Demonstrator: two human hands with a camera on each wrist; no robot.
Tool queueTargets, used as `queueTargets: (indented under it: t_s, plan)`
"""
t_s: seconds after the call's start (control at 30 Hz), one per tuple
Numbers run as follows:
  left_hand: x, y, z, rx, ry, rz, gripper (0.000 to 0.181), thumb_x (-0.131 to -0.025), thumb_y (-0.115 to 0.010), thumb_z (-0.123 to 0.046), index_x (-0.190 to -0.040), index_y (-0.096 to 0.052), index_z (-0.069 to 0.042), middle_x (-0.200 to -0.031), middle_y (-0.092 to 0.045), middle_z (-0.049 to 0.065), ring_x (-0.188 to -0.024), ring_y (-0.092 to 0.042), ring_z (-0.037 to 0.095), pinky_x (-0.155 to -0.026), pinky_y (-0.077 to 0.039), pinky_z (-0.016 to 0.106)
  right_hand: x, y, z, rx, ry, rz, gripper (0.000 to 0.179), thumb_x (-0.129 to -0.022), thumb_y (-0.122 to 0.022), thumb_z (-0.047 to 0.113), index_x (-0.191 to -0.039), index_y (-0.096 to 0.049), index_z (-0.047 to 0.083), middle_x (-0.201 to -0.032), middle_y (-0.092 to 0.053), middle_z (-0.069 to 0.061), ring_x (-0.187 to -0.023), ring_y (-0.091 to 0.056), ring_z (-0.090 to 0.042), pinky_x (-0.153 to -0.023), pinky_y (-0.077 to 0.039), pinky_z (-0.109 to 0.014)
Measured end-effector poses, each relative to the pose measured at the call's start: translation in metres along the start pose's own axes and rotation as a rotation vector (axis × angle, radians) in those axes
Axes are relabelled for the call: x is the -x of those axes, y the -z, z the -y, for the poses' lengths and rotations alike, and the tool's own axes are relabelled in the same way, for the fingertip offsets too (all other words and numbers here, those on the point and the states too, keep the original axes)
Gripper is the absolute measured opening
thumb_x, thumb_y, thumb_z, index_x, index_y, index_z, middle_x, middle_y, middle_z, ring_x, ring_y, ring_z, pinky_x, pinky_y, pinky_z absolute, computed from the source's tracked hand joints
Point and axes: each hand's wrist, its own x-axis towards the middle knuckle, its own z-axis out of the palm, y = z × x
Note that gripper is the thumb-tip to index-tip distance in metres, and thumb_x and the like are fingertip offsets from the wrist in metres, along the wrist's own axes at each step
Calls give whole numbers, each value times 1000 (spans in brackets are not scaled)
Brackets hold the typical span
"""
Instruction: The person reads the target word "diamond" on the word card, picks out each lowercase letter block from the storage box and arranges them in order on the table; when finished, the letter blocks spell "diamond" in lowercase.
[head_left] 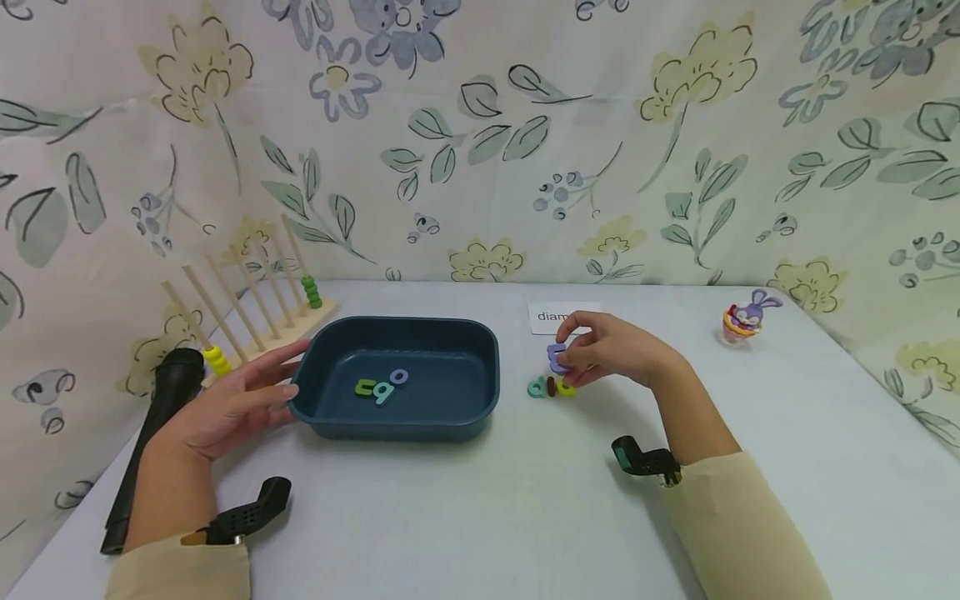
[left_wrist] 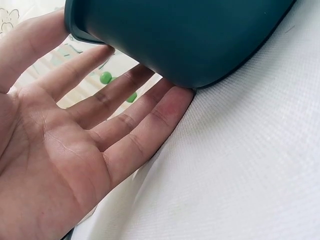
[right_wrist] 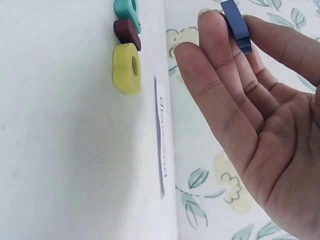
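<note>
My right hand (head_left: 611, 350) pinches a purple letter piece (head_left: 556, 358) between thumb and fingertips; it shows edge-on in the right wrist view. Just below it a teal letter (head_left: 537, 387), a dark red letter (right_wrist: 127, 34) and a yellow letter (right_wrist: 127, 69) stand in a short row on the table. Behind them is a white card (head_left: 543, 319) printed "diamond", partly covered by the hand in the head view. With fingers fairly straight, my left hand (head_left: 240, 400) touches the left side of a dark blue tray (head_left: 397, 432). Green, teal and purple letters (head_left: 400, 377) lie inside it.
A wooden peg rack (head_left: 292, 327) with green beads (head_left: 311, 292) and yellow beads stands at the back left. Beside the left forearm lies a long black object (head_left: 153, 442). A purple rabbit figurine (head_left: 747, 317) sits at the right; floral cloth (head_left: 480, 150) hangs behind.
</note>
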Motion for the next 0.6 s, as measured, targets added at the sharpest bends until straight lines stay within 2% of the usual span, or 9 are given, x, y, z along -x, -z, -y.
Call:
queueTargets:
  t_s: [0.17, 0.27, 0.37, 0.47, 0.6]
  plan:
    - [-1, 1, 1, 23, -5, 25, 66, -107, -54, -12, -165, -26, -26, -160, -33, 0, -123, -61, 3, -96, -58, 31, 4, -1, -5, -15, -4, -15, 33, -98, -67, 16, -123, -50, 2, -102, -71, -16, -90, -74, -34, -85, -63, -40]
    - [-1, 2, 0, 16, -2, 29, 66, -107, -54, -13, -165, -26, -27, -154, -39, -6, -124, -60, 3, -96, -58, 30, 7, 0, -6, -19, -8, -33, 34, -99, -66, 17, -125, -51, 2, -104, -71, -15, -89, -73, -31, -86, -63, -40]
    - [-2, 2, -1, 1, 0, 22, 67, -106, -55, -15, -165, -26, -28, -157, -37, -5, -125, -59, 3, -96, -58, 30, 10, 2, -7, -17, -9, -58, 35, -100, -66, 19, -127, -52, 2, -106, -71, -16, -89, -72, -29, -86, -63, -40]
    - [-3, 2, -1, -3, 3, 13, 67, -106, -56, -15, -165, -27, -29, -164, -29, 2, -125, -58, 2, -96, -57, 30, 13, 4, -9, -41, -19, -62, 36, -101, -66, 19, -129, -52, 2, -106, -70, -16, -89, -71, -29, -85, -63, -41]
    - [-1, 3, 1, 6, -1, 24, 67, -106, -55, -13, -165, -26, -28, -159, -36, -1, -124, -59, 3, -96, -57, 30, 17, 2, -11, -68, -46, -49, 35, -101, -66, 17, -130, -52, 2, -106, -69, -17, -89, -72, -28, -82, -64, -41]
